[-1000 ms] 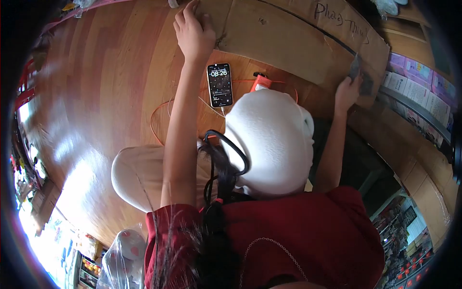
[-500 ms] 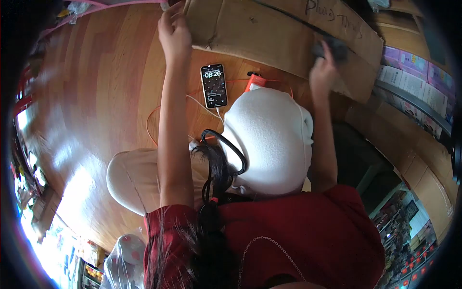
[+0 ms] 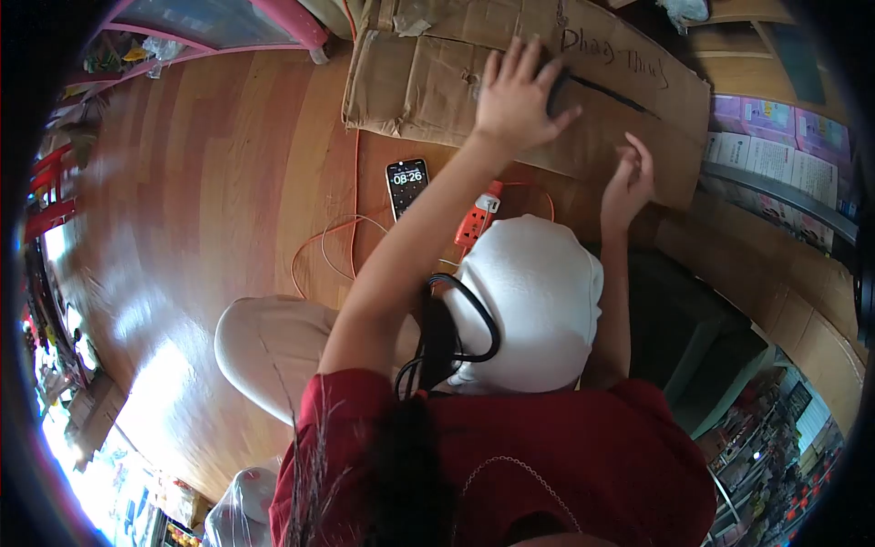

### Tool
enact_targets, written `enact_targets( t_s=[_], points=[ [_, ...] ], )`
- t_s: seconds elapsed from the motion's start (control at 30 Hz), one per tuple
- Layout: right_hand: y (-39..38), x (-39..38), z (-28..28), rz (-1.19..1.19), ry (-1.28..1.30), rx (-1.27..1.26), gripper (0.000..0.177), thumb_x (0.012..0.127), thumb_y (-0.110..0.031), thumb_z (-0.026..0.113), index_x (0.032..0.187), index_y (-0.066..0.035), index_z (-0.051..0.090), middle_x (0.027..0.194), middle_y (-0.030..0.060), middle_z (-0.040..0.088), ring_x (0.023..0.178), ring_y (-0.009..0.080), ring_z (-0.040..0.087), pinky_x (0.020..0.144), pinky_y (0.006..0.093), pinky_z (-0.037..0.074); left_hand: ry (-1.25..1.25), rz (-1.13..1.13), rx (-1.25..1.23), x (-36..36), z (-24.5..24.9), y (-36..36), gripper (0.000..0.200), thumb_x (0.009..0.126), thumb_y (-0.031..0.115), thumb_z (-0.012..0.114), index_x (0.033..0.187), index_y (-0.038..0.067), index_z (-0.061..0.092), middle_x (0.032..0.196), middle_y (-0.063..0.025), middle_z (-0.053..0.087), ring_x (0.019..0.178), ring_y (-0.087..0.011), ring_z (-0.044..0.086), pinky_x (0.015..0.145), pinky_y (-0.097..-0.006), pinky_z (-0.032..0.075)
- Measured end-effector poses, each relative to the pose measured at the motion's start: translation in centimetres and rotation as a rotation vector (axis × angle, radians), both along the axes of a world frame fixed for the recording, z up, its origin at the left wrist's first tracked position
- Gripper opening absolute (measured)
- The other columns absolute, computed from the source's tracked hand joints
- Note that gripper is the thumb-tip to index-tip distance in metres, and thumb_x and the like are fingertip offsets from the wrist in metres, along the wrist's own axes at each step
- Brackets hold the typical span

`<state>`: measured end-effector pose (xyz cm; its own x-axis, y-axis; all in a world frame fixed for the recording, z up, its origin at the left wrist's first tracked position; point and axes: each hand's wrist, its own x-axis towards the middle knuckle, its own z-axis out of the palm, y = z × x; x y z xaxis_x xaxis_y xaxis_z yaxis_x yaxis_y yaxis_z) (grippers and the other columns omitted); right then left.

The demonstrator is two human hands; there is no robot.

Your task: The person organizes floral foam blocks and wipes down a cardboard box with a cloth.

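Observation:
A large, creased cardboard box (image 3: pixel 428 87) with handwriting on it lies in front of me. My left hand (image 3: pixel 515 105) reaches across its top, fingers spread over the cardboard. Between its index finger and thumb a dark object (image 3: pixel 558 88) shows in part, the rest hidden by the hand. A dark gap between the flaps runs off to the right of it. My right hand (image 3: pixel 629 187) is raised near the box's front edge, fingers loosely apart, with nothing in it.
A lit phone (image 3: pixel 406 184) lies on the wooden floor (image 3: pixel 200 182), beside an orange power strip (image 3: pixel 476 219) and looping cables. My knee in light trousers (image 3: pixel 529 301) is close to the strip. Packaged goods (image 3: pixel 775 164) line a shelf at right; a pink-framed panel (image 3: pixel 228 23) stands upper left.
My left hand has moved right from the box's left corner onto its top. My right hand, which had a dark grey object at it, is lower and empty. The box shows farther left.

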<state>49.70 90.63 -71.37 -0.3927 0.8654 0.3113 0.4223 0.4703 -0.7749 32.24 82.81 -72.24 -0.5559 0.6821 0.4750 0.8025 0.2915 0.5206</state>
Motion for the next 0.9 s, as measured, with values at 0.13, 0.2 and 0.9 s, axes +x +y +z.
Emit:
enact_targets(
  t_s=[0.13,0.2,0.9],
  points=[
    [1.2,1.3,-2.5,-0.09,-0.007,-0.012,0.02,0.089,-0.008,0.047,0.101,-0.005,0.062,0.087,0.0093,0.063,0.078,0.0171,0.058,0.07,0.028,0.044,0.08,-0.094,-0.252,0.9,-3.2,0.5,0.042,0.084,0.032,0.051,0.121,0.011,0.053,0.135,-0.0054,0.042,0.126,-0.0246,0.037,0.104,-0.0416,0.031],
    [1.9,1.3,-3.8,-0.081,-0.065,0.076,0.018,0.087,-0.008,0.048,0.097,-0.005,0.063,0.084,0.0096,0.063,0.074,0.0184,0.057,0.068,0.028,0.044,0.1,-0.189,-0.305,-0.3,-4.1,-1.4,0.042,0.084,0.027,0.051,0.123,0.01,0.051,0.135,-0.0035,0.042,0.125,-0.0229,0.039,0.103,-0.0409,0.032],
    [1.6,0.9,-4.2,-0.165,-0.098,0.252,0.01,0.081,-0.008,0.054,0.084,-0.005,0.064,0.078,0.0083,0.063,0.07,0.0237,0.057,0.065,0.0336,0.043,0.146,0.055,-0.406,-6.8,-2.2,-7.4,0.035,0.08,0.015,0.05,0.114,0.014,0.057,0.128,-0.0014,0.049,0.12,-0.0226,0.045,0.084,-0.0375,0.05]
  ],
)
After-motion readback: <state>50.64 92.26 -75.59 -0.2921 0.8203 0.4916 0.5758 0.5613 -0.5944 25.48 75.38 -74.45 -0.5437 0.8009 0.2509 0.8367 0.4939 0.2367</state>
